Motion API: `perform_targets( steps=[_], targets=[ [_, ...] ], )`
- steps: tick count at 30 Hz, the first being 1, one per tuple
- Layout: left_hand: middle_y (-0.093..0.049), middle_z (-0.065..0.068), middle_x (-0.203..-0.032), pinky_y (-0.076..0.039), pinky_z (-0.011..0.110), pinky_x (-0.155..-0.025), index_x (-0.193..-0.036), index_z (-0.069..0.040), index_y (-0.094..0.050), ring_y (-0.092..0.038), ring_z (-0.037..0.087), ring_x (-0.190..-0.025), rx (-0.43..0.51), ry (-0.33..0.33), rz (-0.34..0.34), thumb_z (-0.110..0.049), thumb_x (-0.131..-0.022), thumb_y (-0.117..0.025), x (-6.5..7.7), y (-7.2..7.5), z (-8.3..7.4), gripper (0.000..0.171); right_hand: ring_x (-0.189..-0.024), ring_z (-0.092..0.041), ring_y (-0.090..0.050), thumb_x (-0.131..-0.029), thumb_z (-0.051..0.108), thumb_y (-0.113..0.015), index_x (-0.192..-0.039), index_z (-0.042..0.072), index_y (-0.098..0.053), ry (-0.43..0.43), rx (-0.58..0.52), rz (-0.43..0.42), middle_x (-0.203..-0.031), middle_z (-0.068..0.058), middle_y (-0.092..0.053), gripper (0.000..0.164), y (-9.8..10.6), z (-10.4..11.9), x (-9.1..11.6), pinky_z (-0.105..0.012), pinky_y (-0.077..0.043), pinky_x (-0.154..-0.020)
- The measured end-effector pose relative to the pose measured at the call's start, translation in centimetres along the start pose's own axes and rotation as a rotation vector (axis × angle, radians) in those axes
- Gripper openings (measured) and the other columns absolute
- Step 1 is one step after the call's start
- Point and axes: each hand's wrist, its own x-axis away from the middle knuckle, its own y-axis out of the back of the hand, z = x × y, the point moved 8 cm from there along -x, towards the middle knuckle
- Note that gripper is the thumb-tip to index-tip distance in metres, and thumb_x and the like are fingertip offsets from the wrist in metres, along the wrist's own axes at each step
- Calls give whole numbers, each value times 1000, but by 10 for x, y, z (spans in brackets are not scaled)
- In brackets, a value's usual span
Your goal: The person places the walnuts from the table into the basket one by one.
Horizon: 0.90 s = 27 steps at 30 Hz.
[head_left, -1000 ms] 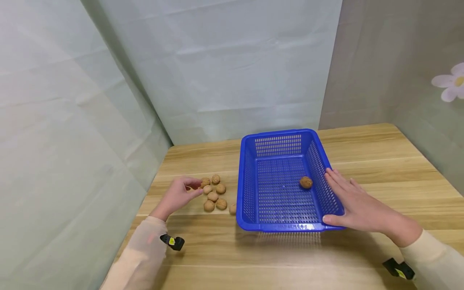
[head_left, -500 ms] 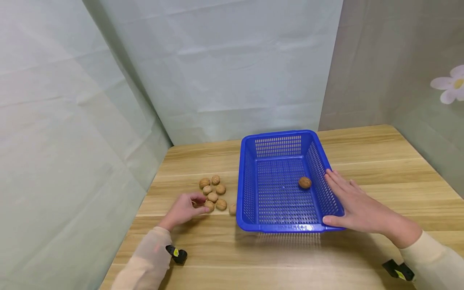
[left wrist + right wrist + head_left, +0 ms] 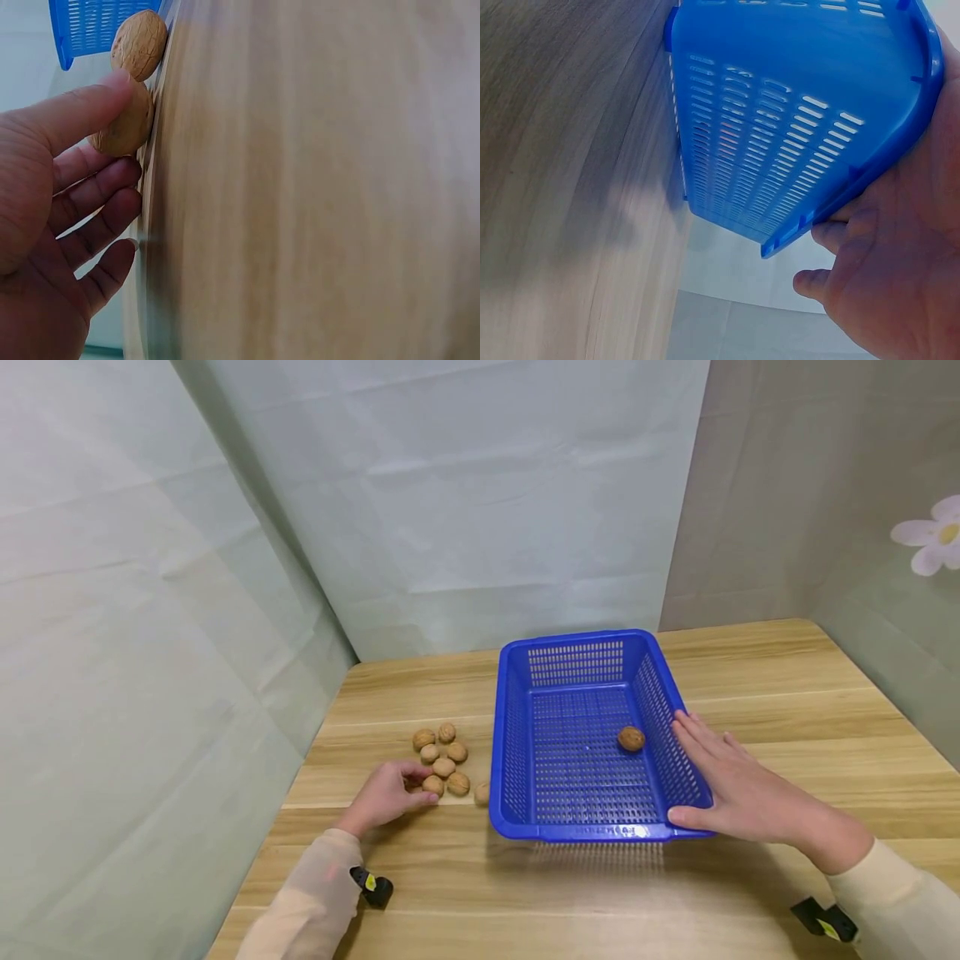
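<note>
From the near side, the head camera looks forward and down over the pale wooden tabletop. Close and low, the left wrist view, seemingly turned sideways through the blur, faces two brown oval walnuts; the right wrist's skims the blue perforated plastic basket. All three share that basket.

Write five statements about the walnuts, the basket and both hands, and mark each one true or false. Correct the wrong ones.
1. The right-hand grip rests on the rim of the blue basket. True.
2. The basket holds three walnuts. False: one walnut lies in it.
3. Loose walnuts lie on the wooden table, left of the basket. True.
4. The left-hand grip hangs above the basket. False: the left-hand grip is among the loose walnuts, its thumb touching one.
5. The basket is upside down. False: its open top faces up.
</note>
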Motion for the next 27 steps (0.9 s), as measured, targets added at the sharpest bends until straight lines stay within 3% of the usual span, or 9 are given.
perform_targets(
  steps=[9, 15, 19, 27],
  targets=[
    [-67, -7, -91, -50, 32, -77, -105, -12, -72, -60, 9, -85, -15, -34, -21, -27, -76, -83, 1, 3, -2, 34, -145, -39, -7, -81, 52, -71, -153, 0, -10, 3, 0, -2, -160, -17, -4, 108, 1, 1, 0, -61, -6, -112],
    [-66, -5, -94, -49, 37, -81, -103, -14, -72, -59, 12, -89, 1, -20, -54, -28, -77, -83, 5, 16, -12, 32, -145, -36, -5, -81, 52, -71, -153, -1, -10, 4, -5, -1, -160, -17, -4, 108, 2, 2, 0, -62, -9, -111],
    [-66, -4, -97, -48, 42, -84, -106, -14, -72, -60, 15, -91, -12, -74, -82, -28, -79, -81, 2, 27, -35, 32, -145, -36, -6, -81, 51, -72, -153, -1, -10, -1, -7, 0, -159, -17, -5, 108, 2, 1, 0, -62, -8, -111],
    [-67, -2, -96, -50, 46, -80, -105, -9, -71, -62, 18, -89, -26, -256, -81, -23, -78, -81, -15, 41, -99, 32, -145, -36, -6, -81, 52, -71, -153, -1, -11, -1, -9, -1, -159, -17, -6, 107, 3, 2, 0, -64, -10, -110]
  ],
)
